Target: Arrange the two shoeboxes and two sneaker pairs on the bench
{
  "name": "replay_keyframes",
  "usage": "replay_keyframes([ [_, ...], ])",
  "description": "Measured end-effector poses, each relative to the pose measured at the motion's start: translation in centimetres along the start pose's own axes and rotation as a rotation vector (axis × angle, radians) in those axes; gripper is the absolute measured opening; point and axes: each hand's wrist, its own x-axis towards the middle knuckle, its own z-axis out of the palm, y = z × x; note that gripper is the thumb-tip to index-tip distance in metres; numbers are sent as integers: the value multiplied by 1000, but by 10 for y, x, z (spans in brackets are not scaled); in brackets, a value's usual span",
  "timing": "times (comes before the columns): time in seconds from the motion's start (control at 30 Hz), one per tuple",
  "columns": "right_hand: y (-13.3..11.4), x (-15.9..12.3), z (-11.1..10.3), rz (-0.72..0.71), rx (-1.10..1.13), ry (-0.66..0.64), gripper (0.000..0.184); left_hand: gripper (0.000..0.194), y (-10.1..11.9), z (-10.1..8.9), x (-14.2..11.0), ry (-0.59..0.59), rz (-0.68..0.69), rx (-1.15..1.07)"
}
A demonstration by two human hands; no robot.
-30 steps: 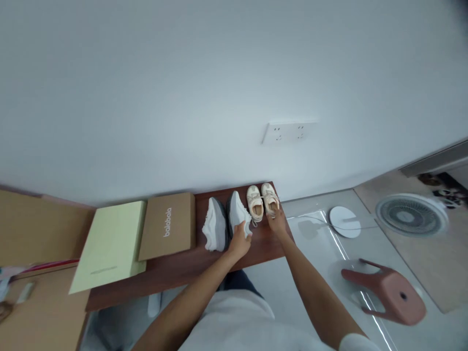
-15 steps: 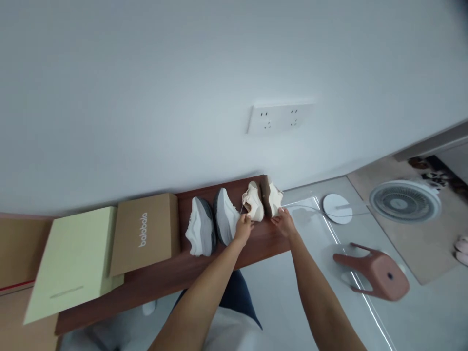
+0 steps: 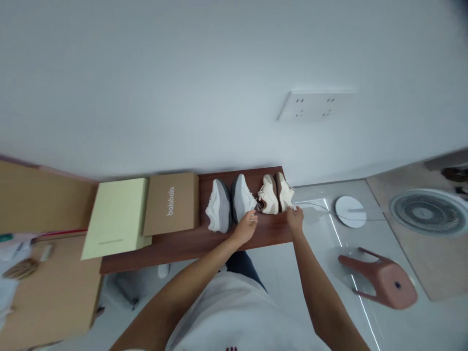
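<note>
On a dark red-brown wooden bench (image 3: 268, 231) a small cream sneaker (image 3: 269, 200) and its partner, another cream sneaker (image 3: 285, 194), lie side by side near the right end. My left hand (image 3: 246, 226) hovers just below the first cream sneaker and beside a grey-white sneaker (image 3: 242, 197), its fingers loosely bent and holding nothing. Close to the end of the second cream sneaker is my right hand (image 3: 295, 218), fingers apart; whether a fingertip touches the shoe is unclear. A second grey-white sneaker (image 3: 219, 207) lies further left.
Left on the bench are a brown "balabala" shoebox (image 3: 170, 202) and a pale yellow box (image 3: 115, 214). An open cardboard box (image 3: 54, 287) stands beyond. To the right on the floor are a pink stool (image 3: 393, 282), a white round base (image 3: 350, 212) and a fan (image 3: 426, 212). A socket plate (image 3: 316, 106) is on the wall.
Both hands have drawn off the cream sneakers, which now lie together closer side by side. The view has shifted, showing more of the left side and the open cardboard box.
</note>
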Motion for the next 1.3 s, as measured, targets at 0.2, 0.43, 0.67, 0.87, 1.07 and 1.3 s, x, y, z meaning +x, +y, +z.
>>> replay_keyframes([
  [0.2, -7, -109, 64, -464, -161, -280, 64, 100, -40, -91, -52, 549, 46, 480],
  [0.43, -43, -100, 120, -399, -396, -330, 91, 118, -18, -67, -13, 490, 50, 477],
  [0.67, -44, -88, 117, -365, -484, -325, 91, 121, -11, -81, -26, 300, -20, 339],
  [0.87, -55, -124, 117, -542, -397, -253, 70, 67, -46, -172, -98, 421, 311, 340],
  [1.07, -63, -206, 187, -382, -136, -612, 57, 63, -76, -268, -132, 819, 123, 271],
  [1.3, -88, -251, 279, -202, -158, -554, 69, 74, -43, -300, -98, 825, 26, 336],
])
